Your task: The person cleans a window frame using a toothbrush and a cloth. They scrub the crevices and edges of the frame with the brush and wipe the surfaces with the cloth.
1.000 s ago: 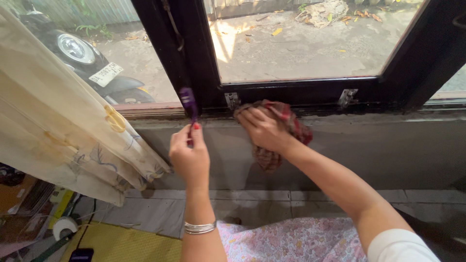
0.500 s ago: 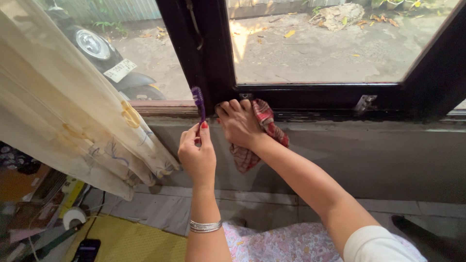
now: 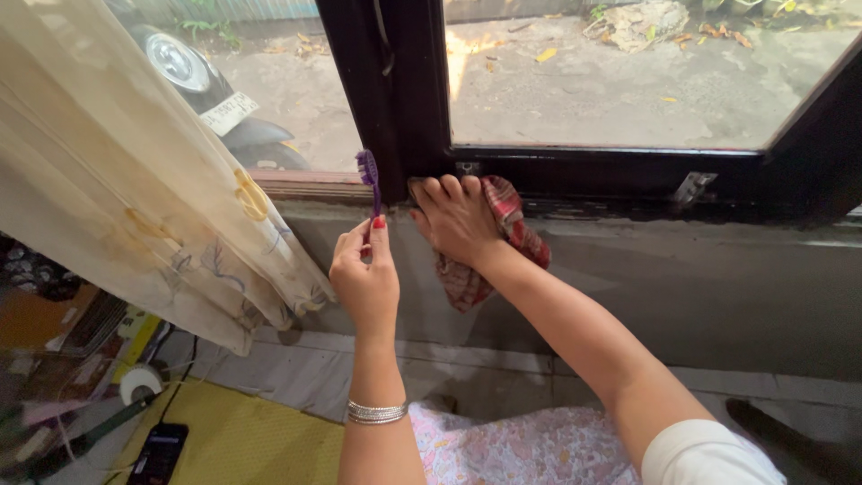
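My left hand (image 3: 365, 278) holds a purple toothbrush (image 3: 369, 177) upright, its bristled head just below the dark window frame (image 3: 406, 99). A silver bracelet sits on that wrist. My right hand (image 3: 455, 216) presses a red checked cloth (image 3: 503, 238) flat against the bottom of the frame, where the upright post meets the sill (image 3: 628, 211). Part of the cloth hangs down over the grey wall below. The two hands are close together, a few centimetres apart.
A cream patterned curtain (image 3: 117, 180) hangs at the left. Outside the glass are a parked scooter (image 3: 193, 76) and a concrete yard with dry leaves. A metal hinge (image 3: 693, 187) sits on the frame at right. Below left lie a phone (image 3: 159, 452), a yellow mat and clutter.
Both hands have shifted left along the sill towards the upright post. The cloth moved with my right hand, and the toothbrush stays upright in my left.
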